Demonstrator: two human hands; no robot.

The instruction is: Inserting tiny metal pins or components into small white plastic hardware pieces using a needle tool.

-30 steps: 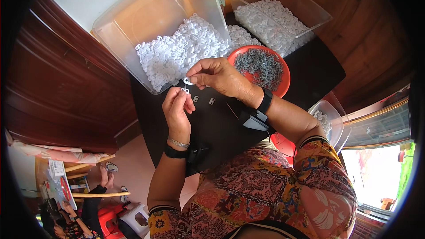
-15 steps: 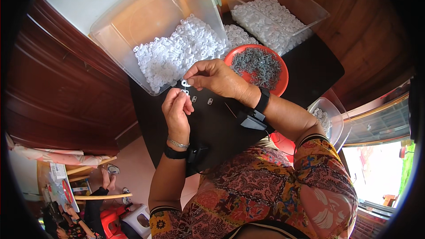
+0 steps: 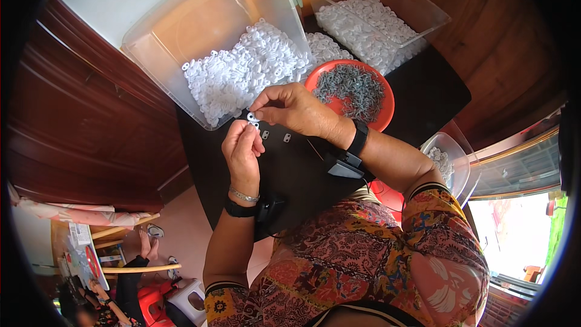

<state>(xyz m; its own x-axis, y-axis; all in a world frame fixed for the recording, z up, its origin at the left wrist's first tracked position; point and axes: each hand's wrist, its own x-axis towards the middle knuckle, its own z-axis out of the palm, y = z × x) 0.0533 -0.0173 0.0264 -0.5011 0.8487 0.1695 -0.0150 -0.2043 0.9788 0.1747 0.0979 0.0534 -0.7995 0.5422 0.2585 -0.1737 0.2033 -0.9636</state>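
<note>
Above the dark table, my left hand (image 3: 241, 154) is closed, pinching a small white plastic piece (image 3: 255, 125) between thumb and fingers. My right hand (image 3: 298, 110) is closed too. Its thumb and forefinger grip another small white piece with a round hole (image 3: 250, 117), close against the first one. I cannot tell whether a screw joins them. Two flat white two-holed pieces, a nearer one (image 3: 265, 135) and one to its right (image 3: 287, 138), lie on the table beside my left fingertips. Behind my right wrist is an orange-red bowl (image 3: 389, 109) of grey screws (image 3: 351, 88).
A tilted clear bin (image 3: 163, 94) of white pieces (image 3: 242, 66) stands beyond my hands. Another clear bin (image 3: 433, 23) sits at the back right. A small clear container (image 3: 463, 172) is by my right elbow. A thin stick (image 3: 315, 149) lies on the table (image 3: 296, 188). Another person (image 3: 130, 272) sits lower left.
My right hand has lowered its white piece slightly, closing the small gap to the piece in my left hand. My left hand has barely moved.
</note>
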